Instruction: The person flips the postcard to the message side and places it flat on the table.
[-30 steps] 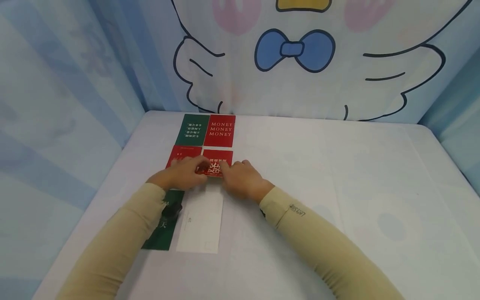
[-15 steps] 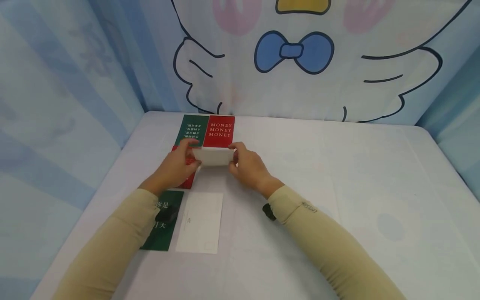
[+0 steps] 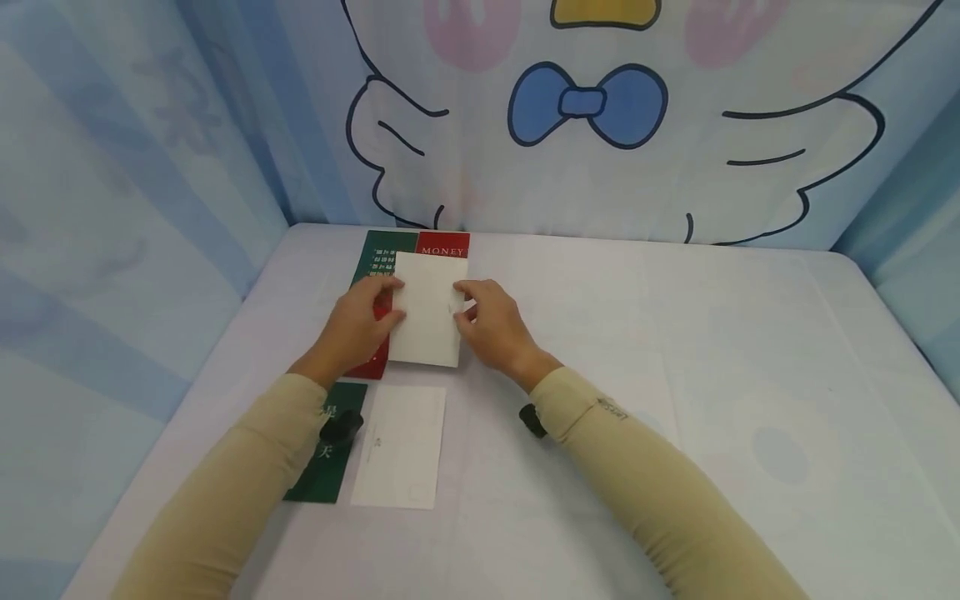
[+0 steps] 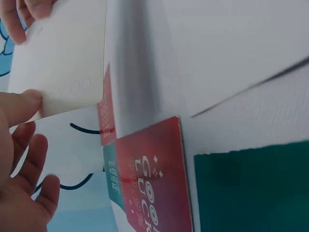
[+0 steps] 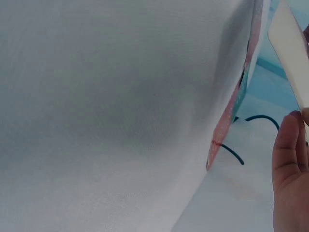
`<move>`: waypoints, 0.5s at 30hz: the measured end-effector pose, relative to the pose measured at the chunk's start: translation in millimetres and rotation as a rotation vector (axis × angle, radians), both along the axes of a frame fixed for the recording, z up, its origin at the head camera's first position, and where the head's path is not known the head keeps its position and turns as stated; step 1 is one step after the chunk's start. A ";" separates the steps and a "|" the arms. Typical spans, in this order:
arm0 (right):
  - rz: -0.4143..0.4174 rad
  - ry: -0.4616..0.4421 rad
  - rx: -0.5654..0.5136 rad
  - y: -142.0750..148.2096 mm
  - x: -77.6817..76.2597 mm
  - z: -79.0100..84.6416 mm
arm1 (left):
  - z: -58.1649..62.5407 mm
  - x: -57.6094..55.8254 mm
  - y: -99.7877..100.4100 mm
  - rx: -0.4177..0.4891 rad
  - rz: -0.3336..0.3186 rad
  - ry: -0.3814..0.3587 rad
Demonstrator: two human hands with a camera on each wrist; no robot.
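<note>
A postcard (image 3: 427,312), its cream back side facing the head camera, is held up off the table between both hands. My left hand (image 3: 363,321) pinches its left edge with thumb and fingers. On the opposite edge, my right hand (image 3: 495,325) pinches it the same way. In the left wrist view the card (image 4: 67,58) stands well above the tabletop, thumb on its pale face. Behind it, partly covered, lie a red "MONEY" card (image 3: 442,242) and a green card (image 3: 378,254). A red "GOOD LUCK" card (image 4: 154,174) lies under the left hand.
Nearer the body, a green card (image 3: 322,467) with white characters lies partly under the left forearm, beside a white card (image 3: 401,450) lying face down. The white table (image 3: 637,375) ends at a patterned curtain (image 3: 585,183) at the back.
The red card was lifted from the table and tilted up by both hands, so its red face is now hidden and its cream back shows.
</note>
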State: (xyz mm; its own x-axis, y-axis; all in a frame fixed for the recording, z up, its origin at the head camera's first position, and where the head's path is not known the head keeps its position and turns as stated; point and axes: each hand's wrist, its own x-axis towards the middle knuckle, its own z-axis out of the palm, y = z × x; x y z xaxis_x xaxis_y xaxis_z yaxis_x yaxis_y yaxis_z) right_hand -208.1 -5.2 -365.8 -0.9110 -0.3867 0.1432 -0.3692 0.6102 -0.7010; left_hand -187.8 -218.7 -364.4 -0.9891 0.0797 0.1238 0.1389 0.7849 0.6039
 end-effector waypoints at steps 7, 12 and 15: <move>0.018 -0.078 0.353 -5.3 -5.6 -5.1 | -11.2 -9.2 2.4 -0.251 0.010 -0.134; 0.025 -0.096 0.419 -9.3 -8.2 -11.0 | -14.2 -10.8 3.7 -0.296 -0.001 -0.166; 0.028 -0.124 0.417 -12.2 -8.7 -15.0 | -15.8 -10.6 2.1 -0.309 -0.006 -0.192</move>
